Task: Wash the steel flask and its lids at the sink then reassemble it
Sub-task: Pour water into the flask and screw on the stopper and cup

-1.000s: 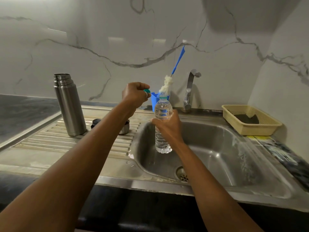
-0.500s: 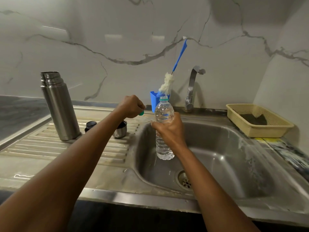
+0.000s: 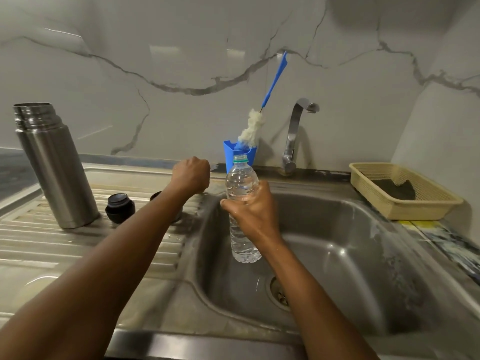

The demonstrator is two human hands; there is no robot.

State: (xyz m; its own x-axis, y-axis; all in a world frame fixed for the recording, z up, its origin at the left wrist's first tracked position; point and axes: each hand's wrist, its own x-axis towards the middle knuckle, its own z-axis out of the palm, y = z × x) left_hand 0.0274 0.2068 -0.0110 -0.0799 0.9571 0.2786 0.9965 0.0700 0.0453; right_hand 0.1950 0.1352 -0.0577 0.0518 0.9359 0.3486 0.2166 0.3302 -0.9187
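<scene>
Head view, looking down at the sink: your right hand (image 3: 255,214) is wrapped around the middle of a clear plastic water bottle (image 3: 242,203), holding it upright and uncapped above the sink basin (image 3: 350,255). Your left hand (image 3: 191,175) is clenched into a fist over the rear of the draining board (image 3: 52,245), just left of the bottle's neck; whether it holds anything cannot be told. The steel flask (image 3: 53,165) stands upright and open-mouthed at the far left of the draining board. A dark inner lid (image 3: 120,207) sits just beside its base, and a second lid (image 3: 155,196) lies largely hidden behind your left forearm. Behind the bottle, a blue-handled bottle brush (image 3: 253,128) leans in a blue holder (image 3: 230,152) near the tap (image 3: 293,141). A beige basket (image 3: 400,193) rests on the counter to the right.
</scene>
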